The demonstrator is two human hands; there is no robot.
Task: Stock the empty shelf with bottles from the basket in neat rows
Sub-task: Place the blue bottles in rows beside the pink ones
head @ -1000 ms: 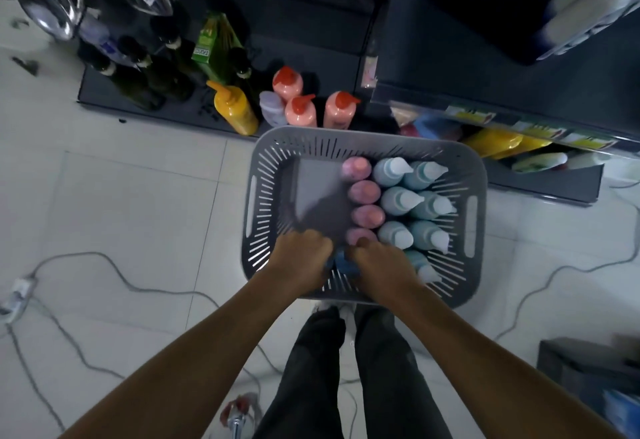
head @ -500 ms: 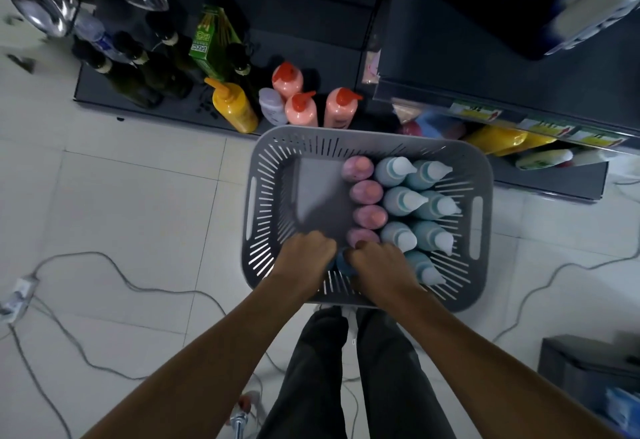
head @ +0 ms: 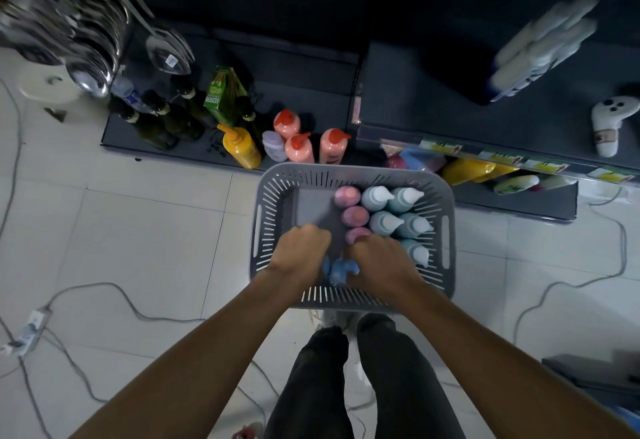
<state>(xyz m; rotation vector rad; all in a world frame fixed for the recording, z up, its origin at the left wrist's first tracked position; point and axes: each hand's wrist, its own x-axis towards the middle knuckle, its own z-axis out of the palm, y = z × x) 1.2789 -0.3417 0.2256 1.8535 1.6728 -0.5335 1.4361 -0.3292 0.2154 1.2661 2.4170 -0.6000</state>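
A grey slotted basket [head: 273, 196] stands on the floor in front of me. Inside it are pink-capped bottles [head: 355, 215] in a column and several pale teal bottles [head: 384, 222] with white caps to their right. Both hands reach into the near side of the basket. My left hand [head: 301, 253] and my right hand [head: 379, 258] each curl round a blue-capped bottle [head: 341, 270], whose blue tops show between them. The dark empty shelf [head: 433, 92] lies above the basket to the right.
On the low shelf to the left stand dark glass bottles [head: 162, 119], a yellow bottle [head: 242, 147] and orange-capped pink bottles [head: 299, 147]. Steel utensils [head: 86, 54] hang at top left. Cables [head: 104, 289] trail across the white tiles. A white controller [head: 611, 123] lies on the right shelf.
Both hands have lifted slightly with the blue-capped bottles, so more of the blue tops shows between them. The view has shifted back a little.
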